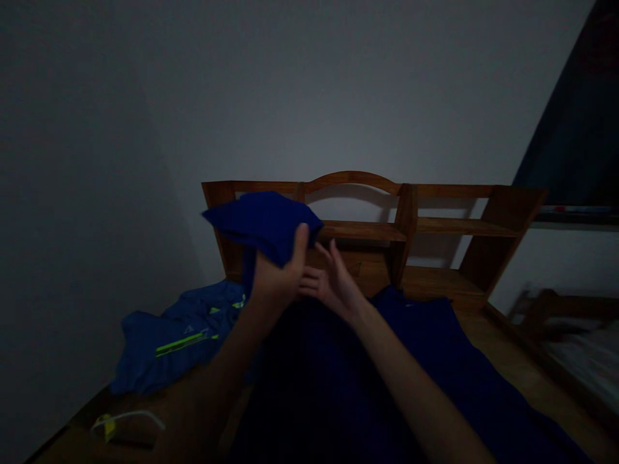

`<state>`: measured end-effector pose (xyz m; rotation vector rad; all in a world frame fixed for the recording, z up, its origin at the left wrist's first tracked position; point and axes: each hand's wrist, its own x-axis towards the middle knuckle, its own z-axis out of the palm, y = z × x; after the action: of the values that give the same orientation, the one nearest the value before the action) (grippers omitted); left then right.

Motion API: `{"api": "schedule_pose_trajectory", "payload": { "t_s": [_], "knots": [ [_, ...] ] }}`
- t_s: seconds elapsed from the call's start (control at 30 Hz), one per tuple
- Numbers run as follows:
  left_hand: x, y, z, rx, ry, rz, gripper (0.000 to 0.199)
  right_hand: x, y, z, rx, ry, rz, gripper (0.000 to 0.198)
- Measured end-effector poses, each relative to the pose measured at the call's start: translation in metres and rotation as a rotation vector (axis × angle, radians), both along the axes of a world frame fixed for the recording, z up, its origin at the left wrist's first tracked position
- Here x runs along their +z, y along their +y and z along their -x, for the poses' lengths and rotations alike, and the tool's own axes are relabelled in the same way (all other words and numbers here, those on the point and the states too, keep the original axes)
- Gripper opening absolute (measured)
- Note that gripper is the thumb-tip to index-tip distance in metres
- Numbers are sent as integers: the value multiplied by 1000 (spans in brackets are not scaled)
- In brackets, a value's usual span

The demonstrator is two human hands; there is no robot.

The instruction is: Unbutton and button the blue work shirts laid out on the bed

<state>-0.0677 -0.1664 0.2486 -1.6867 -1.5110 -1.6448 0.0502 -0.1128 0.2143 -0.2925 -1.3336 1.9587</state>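
Cloth (264, 219) draped over left hand (278, 280), just beside right hand (336, 283).

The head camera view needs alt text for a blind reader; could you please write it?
A person's left hand holds up blue fabric, the right hand close beside it. Behind, a wooden shelf unit stands against a pale wall; a lighter blue garment with yellow-green stripes lies to the left.
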Motion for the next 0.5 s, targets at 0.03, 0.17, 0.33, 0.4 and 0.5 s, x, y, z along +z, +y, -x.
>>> {"api": "schedule_pose_trajectory", "payload": {
  "t_s": [0.03,0.17,0.33,0.4,0.5],
  "knots": [
    [-3,-5,-21,-46,158,55,53,21,4,-8,-18,28,-25,75],
    [-47,-35,-80,-71,423,227,36,74,18,-37,-76,-88,-173,50],
    [-136,-34,-81,-27,582,503,35,104,29,-55,-29,-248,-329,43],
    [-159,-15,-57,217,455,708,30,116,30,-59,-17,-248,-349,41],
    [-168,14,-17,334,361,901,30,132,25,-62,109,-324,-380,37]
  ]
}}
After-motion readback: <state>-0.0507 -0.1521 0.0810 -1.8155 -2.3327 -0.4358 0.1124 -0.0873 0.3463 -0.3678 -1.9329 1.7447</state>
